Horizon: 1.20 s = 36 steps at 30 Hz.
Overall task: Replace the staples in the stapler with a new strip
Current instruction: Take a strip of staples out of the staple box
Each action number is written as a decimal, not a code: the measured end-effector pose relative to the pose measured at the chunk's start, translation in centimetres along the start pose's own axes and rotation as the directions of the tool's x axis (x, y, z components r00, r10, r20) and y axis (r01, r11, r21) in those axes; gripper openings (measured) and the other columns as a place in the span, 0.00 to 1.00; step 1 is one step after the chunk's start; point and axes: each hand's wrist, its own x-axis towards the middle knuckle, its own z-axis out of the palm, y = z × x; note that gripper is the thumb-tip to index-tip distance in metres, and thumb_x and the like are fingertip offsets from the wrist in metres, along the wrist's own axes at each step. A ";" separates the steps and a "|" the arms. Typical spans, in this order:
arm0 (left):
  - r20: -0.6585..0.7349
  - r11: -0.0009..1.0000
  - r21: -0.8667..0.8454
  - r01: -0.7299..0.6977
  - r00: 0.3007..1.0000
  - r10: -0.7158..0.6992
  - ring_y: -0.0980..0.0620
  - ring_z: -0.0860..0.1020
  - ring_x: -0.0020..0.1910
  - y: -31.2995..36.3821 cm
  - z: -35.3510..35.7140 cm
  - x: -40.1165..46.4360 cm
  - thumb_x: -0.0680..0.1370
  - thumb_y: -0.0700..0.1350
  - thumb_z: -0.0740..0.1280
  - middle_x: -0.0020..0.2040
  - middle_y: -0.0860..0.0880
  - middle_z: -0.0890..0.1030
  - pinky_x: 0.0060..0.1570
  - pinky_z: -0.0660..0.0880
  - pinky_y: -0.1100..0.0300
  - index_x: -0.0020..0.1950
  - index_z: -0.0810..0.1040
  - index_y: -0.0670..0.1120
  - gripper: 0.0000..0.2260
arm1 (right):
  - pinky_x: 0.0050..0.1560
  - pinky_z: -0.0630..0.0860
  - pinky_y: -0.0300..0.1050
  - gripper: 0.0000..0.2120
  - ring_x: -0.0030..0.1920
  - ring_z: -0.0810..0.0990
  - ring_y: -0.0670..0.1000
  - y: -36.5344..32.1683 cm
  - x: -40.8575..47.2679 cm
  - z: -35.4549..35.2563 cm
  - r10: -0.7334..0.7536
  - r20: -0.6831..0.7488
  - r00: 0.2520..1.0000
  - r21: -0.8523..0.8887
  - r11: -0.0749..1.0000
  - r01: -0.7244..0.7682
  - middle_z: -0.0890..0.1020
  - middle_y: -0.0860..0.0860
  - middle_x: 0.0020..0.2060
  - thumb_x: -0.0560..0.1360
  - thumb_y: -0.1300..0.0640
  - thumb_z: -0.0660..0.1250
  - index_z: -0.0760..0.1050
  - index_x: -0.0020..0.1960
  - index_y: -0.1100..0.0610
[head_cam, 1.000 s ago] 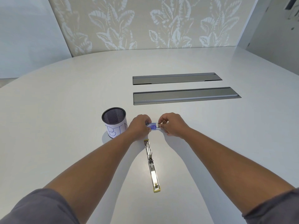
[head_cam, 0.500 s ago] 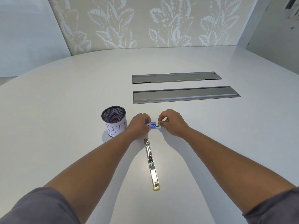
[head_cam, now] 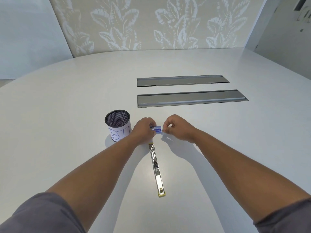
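In the middle of the frame, a small blue and white cardboard staple box (head_cam: 157,129) is pinched by the left hand (head_cam: 144,130) and right hand (head_cam: 176,128), likely so it can be opened. Just below, the long silver metal stapler (head_cam: 156,170) is laid open flat on the white table (head_cam: 67,123), ready for filling.

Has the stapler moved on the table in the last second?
No. The stapler lies opened flat at the same spot relative to the mesh cup; only the camera shifted slightly.

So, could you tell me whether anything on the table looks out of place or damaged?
Nothing stands out. The stapler lies flat, opened out, which fits reloading. Both hands, left and right, hold a small staple box beside the upright mesh cup. Nothing spilled.
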 end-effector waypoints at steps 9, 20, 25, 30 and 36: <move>0.002 1.000 -0.011 -0.003 1.000 0.003 0.46 0.77 0.52 -0.1 0.0 0.0 0.73 0.36 0.72 0.57 0.45 0.78 0.52 0.73 0.57 0.56 0.80 0.44 0.12 | 0.45 0.79 0.49 0.04 0.45 0.81 0.55 0.2 -0.2 1.2 0.014 0.031 0.999 -0.180 0.984 -0.008 0.81 0.55 0.44 0.72 0.62 0.75 0.84 0.39 0.60; 0.003 1.000 -0.012 -0.011 1.000 0.011 0.48 0.76 0.51 -0.3 0.0 0.0 0.74 0.37 0.72 0.57 0.45 0.78 0.51 0.72 0.58 0.57 0.80 0.44 0.12 | 0.35 0.73 0.39 0.18 0.45 0.77 0.50 1.7 0.0 0.7 0.133 -0.146 0.980 0.028 0.991 -0.130 0.78 0.52 0.55 0.73 0.64 0.73 0.78 0.61 0.55; 0.002 1.000 -0.012 -0.010 1.000 0.010 0.48 0.76 0.51 -0.2 0.0 0.0 0.74 0.37 0.72 0.57 0.45 0.78 0.52 0.72 0.57 0.57 0.80 0.44 0.12 | 0.39 0.73 0.37 0.16 0.45 0.80 0.50 1.6 0.6 1.0 0.106 -0.137 0.985 -0.068 0.991 -0.117 0.83 0.50 0.52 0.73 0.64 0.73 0.80 0.60 0.56; 0.013 1.000 -0.009 -0.007 1.000 0.007 0.45 0.77 0.53 -0.1 -0.1 -0.1 0.74 0.36 0.72 0.57 0.44 0.78 0.55 0.74 0.53 0.57 0.80 0.44 0.13 | 0.37 0.70 0.34 0.11 0.37 0.77 0.40 1.3 0.7 0.9 0.011 -0.135 0.991 -0.148 0.988 -0.031 0.83 0.47 0.43 0.73 0.63 0.73 0.83 0.55 0.56; 0.018 1.000 -0.016 -0.004 1.000 0.005 0.46 0.77 0.52 -0.1 -0.1 -0.1 0.74 0.37 0.72 0.57 0.45 0.78 0.55 0.75 0.53 0.56 0.80 0.45 0.12 | 0.41 0.74 0.39 0.06 0.39 0.79 0.49 1.1 0.7 1.0 -0.071 -0.106 0.992 -0.246 0.968 0.043 0.85 0.51 0.39 0.71 0.66 0.73 0.85 0.46 0.58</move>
